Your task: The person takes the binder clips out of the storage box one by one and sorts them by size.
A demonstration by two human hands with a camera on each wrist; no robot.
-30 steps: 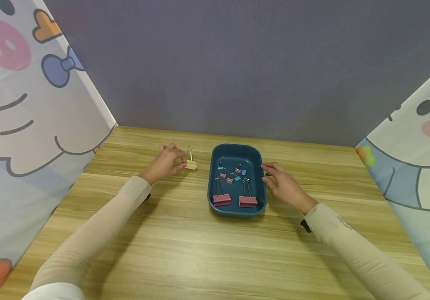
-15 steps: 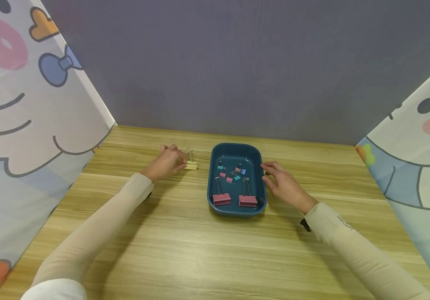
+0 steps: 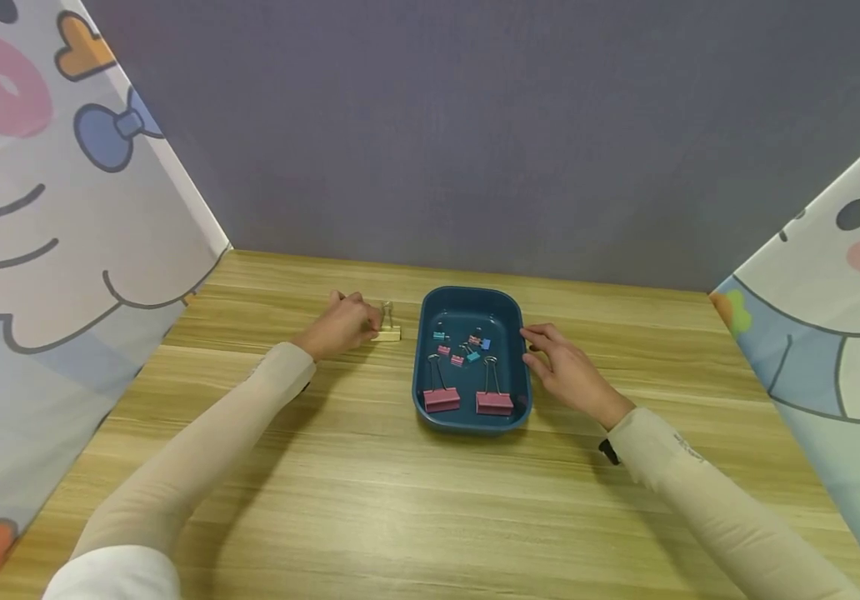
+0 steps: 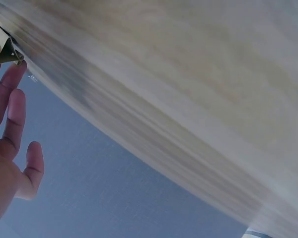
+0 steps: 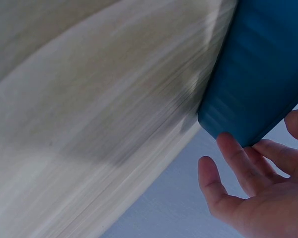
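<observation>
A yellow binder clip point(image 3: 387, 332) stands on the wooden table point(image 3: 370, 467), left of a dark blue tray point(image 3: 472, 292). My left hand point(image 3: 365, 321) pinches the clip's left side; in the left wrist view the other fingers point(image 4: 12, 106) lie fairly straight beside the clip point(image 4: 9, 52). Two large pink binder clips point(image 3: 441, 398) point(image 3: 494, 402) lie in the tray at its near end, with several small pink, teal and blue clips point(image 3: 467, 346) behind them. My right hand point(image 3: 538, 346) rests with relaxed fingers point(image 5: 238, 158) against the tray's right outer wall point(image 5: 263, 74).
A grey wall closes the back of the table. Cartoon-printed panels point(image 3: 62, 208) point(image 3: 835, 317) stand along the left and right sides. Bare wood stretches between the tray and the table's near edge.
My left hand has slid the yellow clip slightly rightward, closer to the tray. The right hand stays at the tray's right wall.
</observation>
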